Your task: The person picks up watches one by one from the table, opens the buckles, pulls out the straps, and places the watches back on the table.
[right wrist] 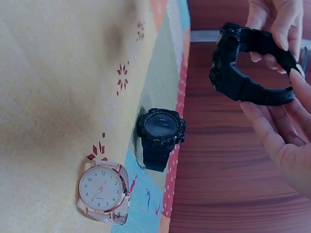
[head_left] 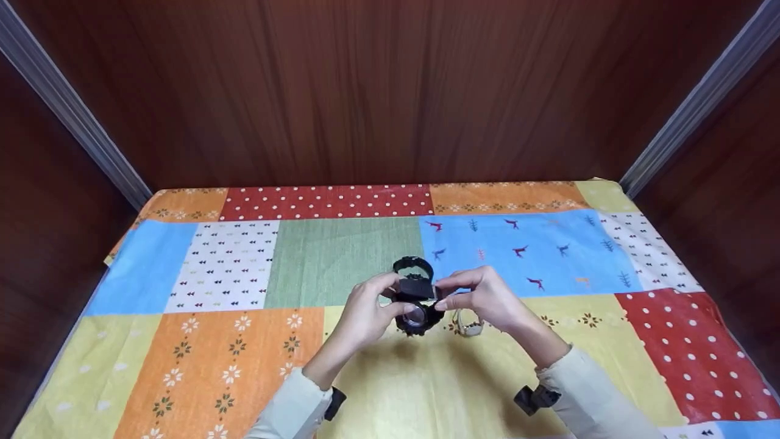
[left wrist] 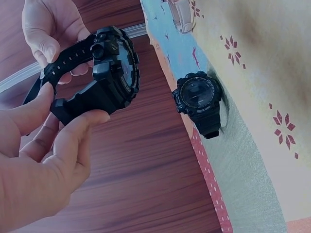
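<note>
Between my two hands a black digital wristwatch point(head_left: 417, 289) is held up above the cloth, its strap bent into a loop. My left hand point(head_left: 364, 310) grips one side of the strap, thumb and fingers pinching it. On the other side, my right hand point(head_left: 487, 300) pinches the strap near its end, by the buckle point(right wrist: 300, 70). The watch face point(left wrist: 127, 68) is turned away from my palms in the left wrist view. A second black wristwatch point(right wrist: 161, 127) lies on the cloth beyond it. Beside my right hand rests a white-dialled watch point(right wrist: 102, 188) with a pale strap.
A patchwork-patterned cloth point(head_left: 213, 353) covers the table. Dark wood panels point(head_left: 365, 91) stand behind it and at both sides, with metal strips at the corners. Each sleeve carries a black wrist camera point(head_left: 536, 397).
</note>
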Action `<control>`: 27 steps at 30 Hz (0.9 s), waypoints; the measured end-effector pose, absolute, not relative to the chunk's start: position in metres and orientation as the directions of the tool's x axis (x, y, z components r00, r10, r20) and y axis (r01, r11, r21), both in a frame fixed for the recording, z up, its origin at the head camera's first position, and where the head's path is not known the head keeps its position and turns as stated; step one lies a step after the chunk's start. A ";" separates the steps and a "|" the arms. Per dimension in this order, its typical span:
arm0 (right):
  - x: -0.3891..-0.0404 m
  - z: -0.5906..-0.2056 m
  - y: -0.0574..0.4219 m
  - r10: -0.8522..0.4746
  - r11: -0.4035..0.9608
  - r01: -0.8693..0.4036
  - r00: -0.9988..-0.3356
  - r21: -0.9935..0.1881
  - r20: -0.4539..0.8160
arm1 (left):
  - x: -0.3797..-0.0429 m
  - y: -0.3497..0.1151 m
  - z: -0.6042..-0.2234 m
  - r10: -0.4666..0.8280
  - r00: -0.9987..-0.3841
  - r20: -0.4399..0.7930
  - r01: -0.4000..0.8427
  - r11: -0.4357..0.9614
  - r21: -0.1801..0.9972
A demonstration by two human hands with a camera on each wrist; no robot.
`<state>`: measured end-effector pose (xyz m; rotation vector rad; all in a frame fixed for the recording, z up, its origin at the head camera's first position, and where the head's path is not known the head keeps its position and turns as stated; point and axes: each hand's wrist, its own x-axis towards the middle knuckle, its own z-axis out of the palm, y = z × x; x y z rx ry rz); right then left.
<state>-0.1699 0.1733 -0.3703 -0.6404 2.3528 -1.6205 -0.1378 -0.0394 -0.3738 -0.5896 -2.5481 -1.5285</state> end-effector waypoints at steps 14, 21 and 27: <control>-0.171 -0.370 0.174 -0.471 0.297 -0.248 -0.878 -0.922 0.084 | -0.140 -0.040 -0.374 0.265 -0.932 0.248 0.340 0.393 0.855; -0.172 -0.370 0.173 -0.475 0.298 -0.243 -0.877 -0.923 0.077 | -0.140 -0.042 -0.375 0.273 -0.924 0.267 0.359 0.386 0.850; -0.171 -0.371 0.174 -0.479 0.264 -0.212 -0.876 -0.941 0.063 | -0.141 -0.043 -0.379 0.284 -0.913 0.292 0.389 0.399 0.831</control>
